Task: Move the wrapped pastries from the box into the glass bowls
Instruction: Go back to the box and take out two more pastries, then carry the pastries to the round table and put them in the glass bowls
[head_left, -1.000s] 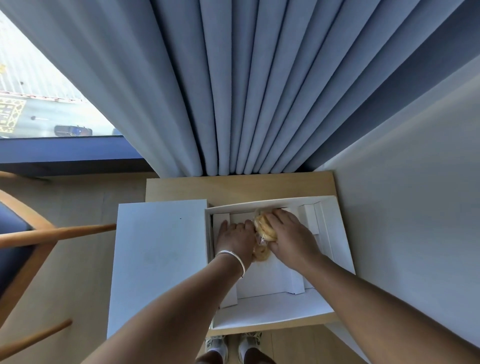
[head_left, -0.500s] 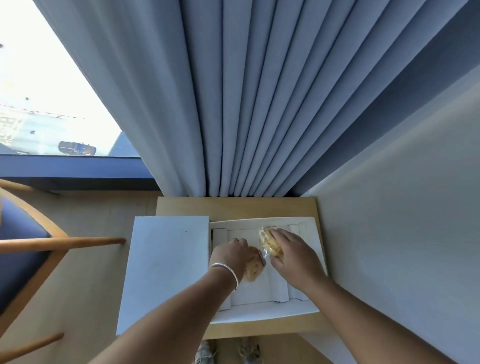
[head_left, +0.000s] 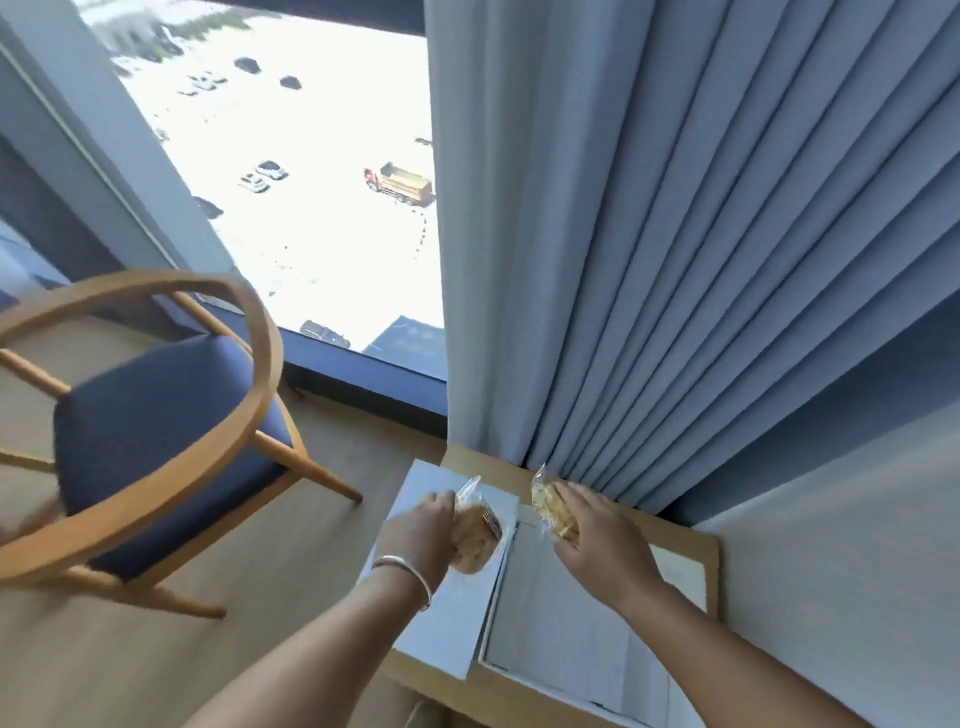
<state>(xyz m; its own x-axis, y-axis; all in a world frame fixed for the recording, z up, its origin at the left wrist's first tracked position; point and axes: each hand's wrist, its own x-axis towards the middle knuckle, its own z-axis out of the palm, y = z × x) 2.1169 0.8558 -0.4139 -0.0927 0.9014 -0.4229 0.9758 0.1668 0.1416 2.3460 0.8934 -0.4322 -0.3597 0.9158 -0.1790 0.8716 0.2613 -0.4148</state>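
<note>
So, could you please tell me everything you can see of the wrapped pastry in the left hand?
The wrapped pastry is round and golden-brown, sealed in a clear, crinkly plastic wrapper whose crimped end sticks up at the far side. A dark band crosses its right edge. The left hand grips it from the left, lifted above the white box lid. Motion blur hides finer detail.

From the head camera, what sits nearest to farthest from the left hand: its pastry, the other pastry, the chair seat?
1. Pastry, gripped in the left hand.
2. Other pastry, gripped in the right hand, beside it.
3. Chair seat, far on the left.
</note>
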